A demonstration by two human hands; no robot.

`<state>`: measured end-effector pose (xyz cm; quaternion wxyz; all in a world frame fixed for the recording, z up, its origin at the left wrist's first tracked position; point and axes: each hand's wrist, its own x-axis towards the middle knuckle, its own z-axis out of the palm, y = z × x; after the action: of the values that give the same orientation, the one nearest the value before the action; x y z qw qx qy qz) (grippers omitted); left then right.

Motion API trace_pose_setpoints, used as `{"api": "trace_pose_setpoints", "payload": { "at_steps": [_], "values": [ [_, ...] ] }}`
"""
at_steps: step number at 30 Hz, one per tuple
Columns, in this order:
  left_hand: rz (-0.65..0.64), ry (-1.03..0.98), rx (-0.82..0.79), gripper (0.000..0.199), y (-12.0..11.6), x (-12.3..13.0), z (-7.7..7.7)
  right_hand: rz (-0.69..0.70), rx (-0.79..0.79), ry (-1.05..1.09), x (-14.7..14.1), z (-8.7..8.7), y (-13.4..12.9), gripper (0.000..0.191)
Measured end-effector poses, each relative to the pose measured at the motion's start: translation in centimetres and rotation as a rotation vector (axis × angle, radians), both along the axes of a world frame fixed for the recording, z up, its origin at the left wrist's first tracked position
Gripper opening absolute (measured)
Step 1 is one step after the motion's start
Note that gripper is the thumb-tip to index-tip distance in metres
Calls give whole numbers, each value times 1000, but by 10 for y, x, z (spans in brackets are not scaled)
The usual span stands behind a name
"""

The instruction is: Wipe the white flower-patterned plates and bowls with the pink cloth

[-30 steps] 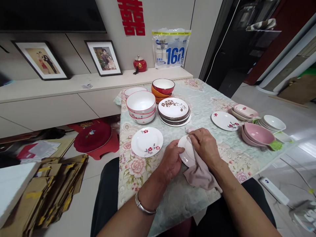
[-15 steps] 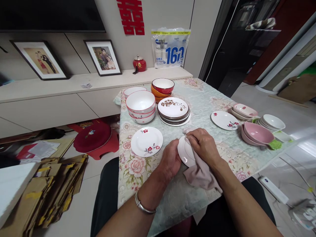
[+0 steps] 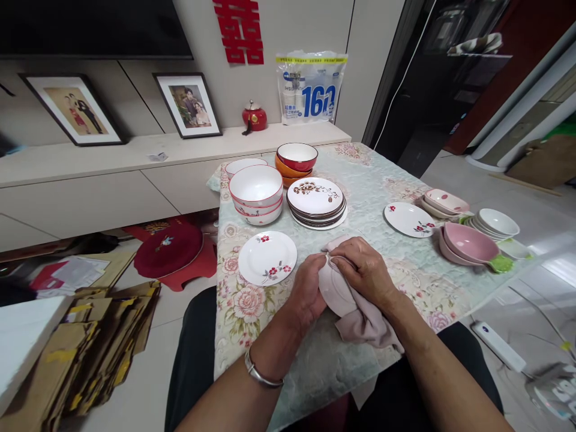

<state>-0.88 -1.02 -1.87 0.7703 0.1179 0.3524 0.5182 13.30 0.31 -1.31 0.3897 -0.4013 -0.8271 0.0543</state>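
Between my hands a small white plate (image 3: 333,287) is held tilted above the table's near edge. My left hand (image 3: 310,291) grips its left rim. Gathered in my right hand (image 3: 366,270) is a pale pink cloth (image 3: 366,324), pressed over the plate's right and upper rim, with its loose end hanging down. Just left of them a white plate with red flowers (image 3: 267,258) lies flat on the cloth-covered table. Behind stands a stack of brown-rimmed plates (image 3: 316,197). Part of the held plate is hidden by the cloth and fingers.
White bowls with red rims (image 3: 256,187) and red and orange bowls (image 3: 297,157) are stacked at the back left. To the right are another flowered plate (image 3: 409,219), pink bowls (image 3: 470,243) and small white bowls (image 3: 498,222). A red stool (image 3: 168,252) stands left of the table.
My right hand has shifted slightly left with the cloth, towards my left fingers at the plate's upper rim. The held plate has turned a little. The other dishes are unmoved.
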Motion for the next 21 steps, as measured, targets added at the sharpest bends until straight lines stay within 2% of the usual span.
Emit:
{"api": "trace_pose_setpoints", "payload": {
  "at_steps": [6,8,16,18,21],
  "values": [
    [33,-17,-10,25,1,2,-1,-248,-47,-53,10,-8,6,14],
    [61,-14,-16,25,1,1,-2,-277,-48,-62,10,-8,6,15],
    [69,-12,-22,15,1,-2,-2,-56,-13,-80,-8,7,-5,15],
    [77,-15,-9,15,1,-1,-1,-50,-33,-83,-8,7,-4,14],
    [80,2,-16,13,0,0,0,-140,-38,-64,-2,3,0,14]
  ]
}}
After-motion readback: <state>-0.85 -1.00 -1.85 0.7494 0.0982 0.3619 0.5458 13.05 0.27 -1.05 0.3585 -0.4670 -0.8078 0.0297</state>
